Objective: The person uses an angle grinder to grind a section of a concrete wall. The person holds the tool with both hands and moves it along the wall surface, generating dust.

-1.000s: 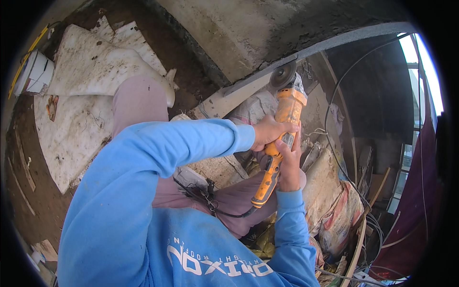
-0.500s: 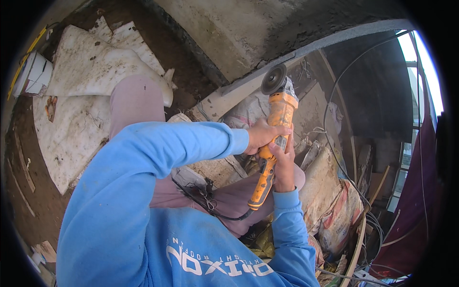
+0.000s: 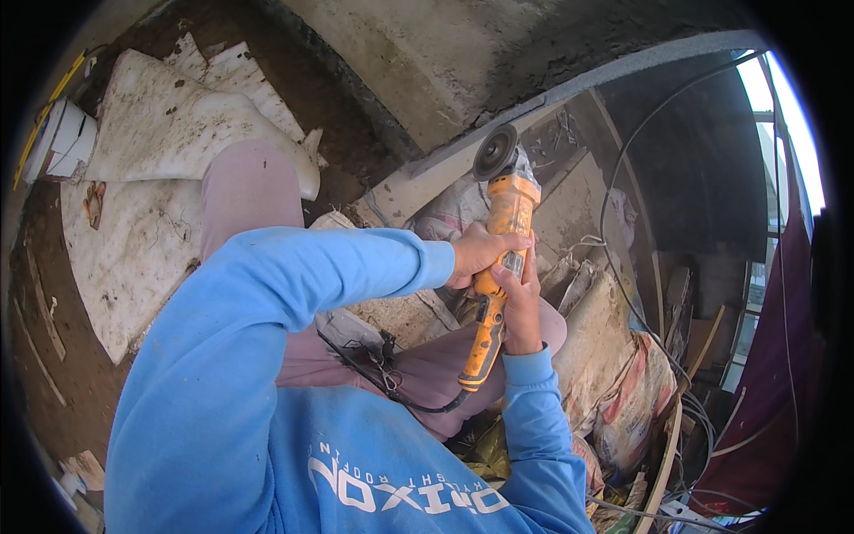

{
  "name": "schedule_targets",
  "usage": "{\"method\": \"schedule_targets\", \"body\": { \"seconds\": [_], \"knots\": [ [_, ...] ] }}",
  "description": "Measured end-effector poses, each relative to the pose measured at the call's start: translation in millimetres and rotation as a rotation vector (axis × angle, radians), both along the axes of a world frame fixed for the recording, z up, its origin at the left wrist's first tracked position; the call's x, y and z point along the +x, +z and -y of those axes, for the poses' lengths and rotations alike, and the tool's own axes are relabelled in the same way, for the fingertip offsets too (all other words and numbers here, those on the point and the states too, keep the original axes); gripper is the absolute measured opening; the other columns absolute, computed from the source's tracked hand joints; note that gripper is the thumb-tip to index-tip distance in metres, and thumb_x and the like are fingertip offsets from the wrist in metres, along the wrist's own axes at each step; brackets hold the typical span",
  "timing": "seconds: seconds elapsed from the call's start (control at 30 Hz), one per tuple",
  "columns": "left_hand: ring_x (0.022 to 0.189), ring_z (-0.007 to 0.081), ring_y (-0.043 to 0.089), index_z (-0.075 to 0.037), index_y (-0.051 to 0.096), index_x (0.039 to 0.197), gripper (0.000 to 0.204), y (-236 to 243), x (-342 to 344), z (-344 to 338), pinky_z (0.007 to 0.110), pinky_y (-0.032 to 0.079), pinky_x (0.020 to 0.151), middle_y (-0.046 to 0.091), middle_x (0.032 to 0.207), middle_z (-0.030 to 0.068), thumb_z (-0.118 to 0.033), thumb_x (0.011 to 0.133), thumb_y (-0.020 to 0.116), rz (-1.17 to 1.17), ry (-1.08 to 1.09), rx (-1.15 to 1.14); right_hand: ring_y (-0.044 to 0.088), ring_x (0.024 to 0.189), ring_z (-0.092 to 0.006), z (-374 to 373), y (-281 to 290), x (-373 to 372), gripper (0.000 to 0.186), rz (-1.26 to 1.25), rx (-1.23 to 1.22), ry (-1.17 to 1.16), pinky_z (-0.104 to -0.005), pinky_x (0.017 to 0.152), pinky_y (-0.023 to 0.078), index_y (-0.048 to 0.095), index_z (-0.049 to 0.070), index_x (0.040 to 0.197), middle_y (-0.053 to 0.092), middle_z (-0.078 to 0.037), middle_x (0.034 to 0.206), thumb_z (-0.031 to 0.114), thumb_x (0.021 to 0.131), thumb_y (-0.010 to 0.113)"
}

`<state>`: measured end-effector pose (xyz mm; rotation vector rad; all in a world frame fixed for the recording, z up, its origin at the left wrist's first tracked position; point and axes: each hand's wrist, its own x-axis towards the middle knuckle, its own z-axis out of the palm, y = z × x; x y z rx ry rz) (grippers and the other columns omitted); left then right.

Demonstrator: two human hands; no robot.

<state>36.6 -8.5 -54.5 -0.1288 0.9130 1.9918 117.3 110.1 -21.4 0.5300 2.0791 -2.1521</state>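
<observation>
Grinder (image 3: 511, 214), orange, one: held above your right thigh (image 3: 429, 363), disc (image 3: 495, 152) farthest from you, seen against the pale ledge (image 3: 405, 192); contact cannot be told. Left hand (image 3: 480, 254): curled around the casing, no gap. Right hand (image 3: 523, 304): wrapped lower down, thumb on top. Step in hand, as judged: supporting the tool two-handed. Next move seems to call for firm grips, disc clear of legs and cord (image 3: 431, 408). Outward: sacks (image 3: 589, 334), right; dirty sheet (image 3: 169, 120), left.
</observation>
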Motion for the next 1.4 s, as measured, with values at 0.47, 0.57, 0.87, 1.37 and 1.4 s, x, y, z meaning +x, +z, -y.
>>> {"method": "schedule_targets", "body": {
  "seconds": [0.47, 0.57, 0.87, 1.37, 1.4],
  "knots": [
    [0.098, 0.0218, 0.073, -0.001, 0.055, 0.139, 0.061, 5.6, -11.8, -5.4, 0.038, 0.063, 0.08, 0.069, 0.116, 0.0146, -0.037, 0.093, 0.077, -0.107, -0.02, 0.098, 0.067, 0.112, -0.023, 7.1, 21.7, -7.9, 0.097, -0.077, -0.02, -0.042, -0.0353, 0.092, 0.06, 0.016, 0.006, 0.169, 0.058, -0.016, 0.137, 0.007, 0.087, 0.067],
    [0.099, 0.0217, 0.073, -0.001, 0.055, 0.138, 0.061, 19.6, -22.7, -6.0, 0.038, 0.063, 0.081, 0.068, 0.115, 0.0145, -0.036, 0.093, 0.077, -0.14, -0.01, 0.136, 0.066, 0.116, -0.0225, 8.6, 31.4, -15.8, 0.098, -0.11, 0.019, -0.063, -0.0352, 0.096, 0.057, 0.015, 0.006, 0.17, 0.056, -0.016, 0.14, 0.007, 0.087, 0.067],
    [0.104, 0.0218, 0.071, 0.001, 0.054, 0.137, 0.063, 34.7, -33.2, -4.0, 0.04, 0.063, 0.081, 0.067, 0.117, 0.0151, -0.038, 0.092, 0.077, -0.18, -0.029, 0.14, 0.064, 0.121, -0.024, 5.2, 41.8, -23.7, 0.1, -0.138, 0.038, -0.029, -0.036, 0.101, 0.055, 0.011, 0.006, 0.17, 0.052, -0.017, 0.146, 0.006, 0.087, 0.065],
    [0.108, 0.0217, 0.071, -0.001, 0.059, 0.136, 0.056, 8.1, -18.5, -9.4, 0.038, 0.062, 0.088, 0.069, 0.121, 0.0141, -0.034, 0.094, 0.075, -0.092, -0.016, 0.068, 0.063, 0.121, -0.0238, 10.4, 25.7, -13.2, 0.096, -0.091, 0.0, -0.042, -0.0351, 0.099, 0.056, 0.019, 0.004, 0.168, 0.054, -0.015, 0.142, 0.008, 0.084, 0.066],
    [0.108, 0.0216, 0.071, -0.001, 0.059, 0.136, 0.055, 5.3, -17.8, -12.2, 0.038, 0.062, 0.088, 0.069, 0.121, 0.0139, -0.034, 0.094, 0.075, -0.094, -0.017, 0.088, 0.063, 0.122, -0.0238, 9.4, 25.8, -12.0, 0.096, -0.089, 0.011, -0.045, -0.0352, 0.1, 0.055, 0.019, 0.004, 0.168, 0.053, -0.015, 0.142, 0.008, 0.084, 0.066]
  ]
}}
